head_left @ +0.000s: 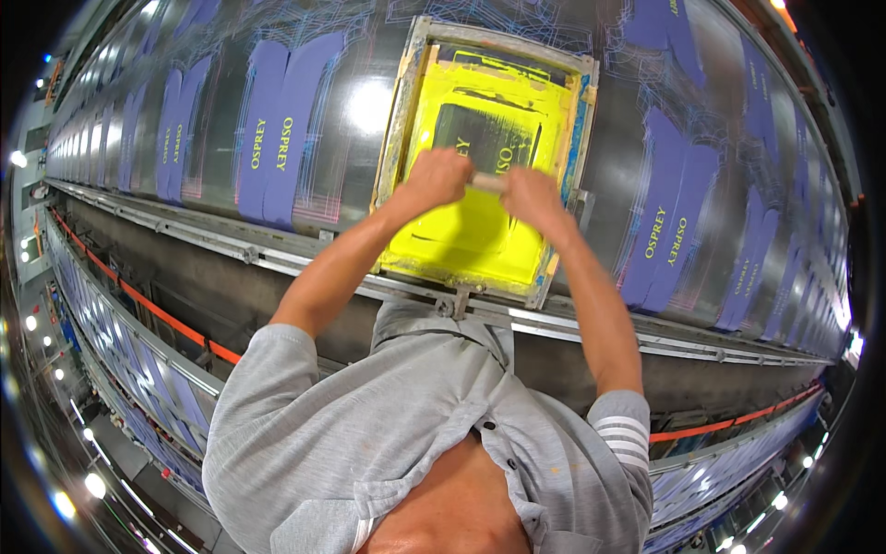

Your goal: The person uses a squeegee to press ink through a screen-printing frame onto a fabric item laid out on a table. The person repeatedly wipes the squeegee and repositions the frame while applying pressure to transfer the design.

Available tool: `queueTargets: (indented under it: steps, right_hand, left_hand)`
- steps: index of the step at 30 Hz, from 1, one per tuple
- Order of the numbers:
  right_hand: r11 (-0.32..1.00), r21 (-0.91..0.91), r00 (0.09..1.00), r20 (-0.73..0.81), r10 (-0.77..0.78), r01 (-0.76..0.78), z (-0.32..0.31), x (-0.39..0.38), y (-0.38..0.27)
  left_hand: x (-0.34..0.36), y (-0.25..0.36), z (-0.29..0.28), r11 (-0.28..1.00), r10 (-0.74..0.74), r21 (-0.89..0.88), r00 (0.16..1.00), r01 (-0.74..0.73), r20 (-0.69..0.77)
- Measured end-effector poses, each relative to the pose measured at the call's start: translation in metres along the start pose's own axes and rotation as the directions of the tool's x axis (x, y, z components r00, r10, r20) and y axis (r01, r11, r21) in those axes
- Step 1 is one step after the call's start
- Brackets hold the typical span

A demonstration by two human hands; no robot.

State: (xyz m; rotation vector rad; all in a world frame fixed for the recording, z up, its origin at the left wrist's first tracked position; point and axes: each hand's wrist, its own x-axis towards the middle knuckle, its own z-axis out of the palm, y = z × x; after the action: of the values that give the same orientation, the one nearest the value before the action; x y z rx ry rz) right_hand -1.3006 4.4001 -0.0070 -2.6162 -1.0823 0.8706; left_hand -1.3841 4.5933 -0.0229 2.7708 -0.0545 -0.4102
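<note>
Both my hands grip a pale squeegee (487, 183) that lies across a screen-printing frame (498, 41). My left hand (440, 175) is closed round its left end, and my right hand (533, 198) is closed round the right end. Bright yellow ink (457, 242) coats much of the screen inside the frame. Beyond the squeegee, a darker mesh area (461, 127) shows with yellow lettering. The squeegee's blade and the cloth beneath the screen are hidden.
Purple fabric pieces (268, 138) with yellow printed lettering lie in pairs along the dark, shiny table (604, 198). A metal rail (628, 340) runs along its near edge. Behind me are an orange strip (157, 312) and another long table with purple pieces (152, 346).
</note>
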Motion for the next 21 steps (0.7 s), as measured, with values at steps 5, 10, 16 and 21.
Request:
queueTargets:
  steps: [5,10,16,21]
  right_hand:
    - [0.998,-0.061,0.998,-0.061,0.001,-0.005,-0.074,0.089,0.050]
    - [0.997,-0.070,0.984,-0.171,-0.041,0.030,-0.051,0.095,0.059]
    - [0.980,-0.093,0.958,-0.213,-0.192,0.176,0.045,-0.034,-0.004]
    - [0.983,-0.036,0.968,-0.169,-0.184,0.180,0.074,-0.076,-0.026]
  left_hand:
    - [0.118,-0.020,-0.050,0.999,-0.028,0.023,0.998,0.029,-0.056]
    - [0.120,-0.021,-0.035,0.999,-0.019,0.043,0.995,0.023,-0.099]
    - [-0.040,0.019,0.032,0.993,0.005,-0.113,0.993,-0.018,-0.117]
    - [-0.092,0.029,0.053,0.992,-0.001,-0.125,0.999,-0.003,-0.039]
